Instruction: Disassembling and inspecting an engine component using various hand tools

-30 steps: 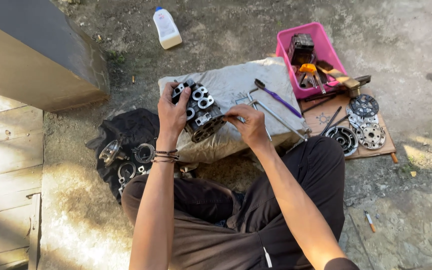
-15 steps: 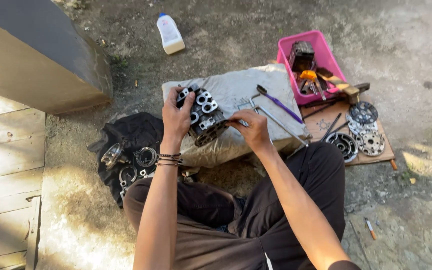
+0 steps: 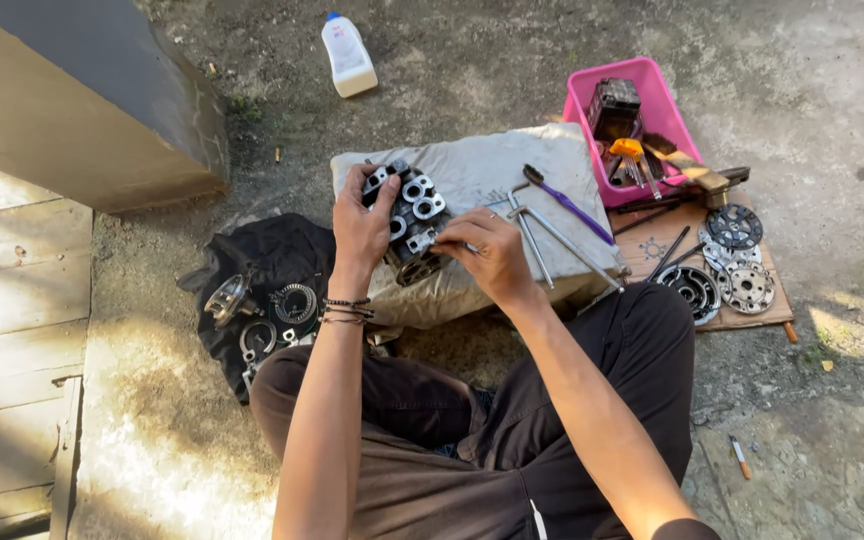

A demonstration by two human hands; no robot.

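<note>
I sit cross-legged on rough concrete ground (image 3: 472, 60), and everything here I place from the big grey cloth-wrapped block (image 3: 497, 175) lying just past my knees. Far to its left rises a tan slab with a dark top face (image 3: 82, 110), its upper end cut off by the frame. Close at the block's left, a crumpled black cloth (image 3: 272, 255) carries shiny metal rings and housings (image 3: 287, 305), too jumbled to sort one from another. At the block's right a flat brown cardboard sheet (image 3: 752, 310) bears round silver clutch discs (image 3: 732, 260). Behind the block's right corner stands a pink rectangular plastic tub (image 3: 577, 115) stuffed with dark parts and something orange that I cannot identify. Beyond the block's left corner, well apart, stands a white plastic bottle with a blue cap (image 3: 348, 57); its label is too small to make out.

On the block rests the dark metal cylinder body with round silver ports (image 3: 414, 215). My left hand (image 3: 362, 225) wraps its left side, thumb over the top edge, fingers closed tight on it. My right hand (image 3: 492, 250) pinches at its right edge; whatever sits between those fingertips is hidden. Just right of that hand lie thin silver rods (image 3: 552, 235) and a purple-handled brush (image 3: 572, 205) on the block.
</note>
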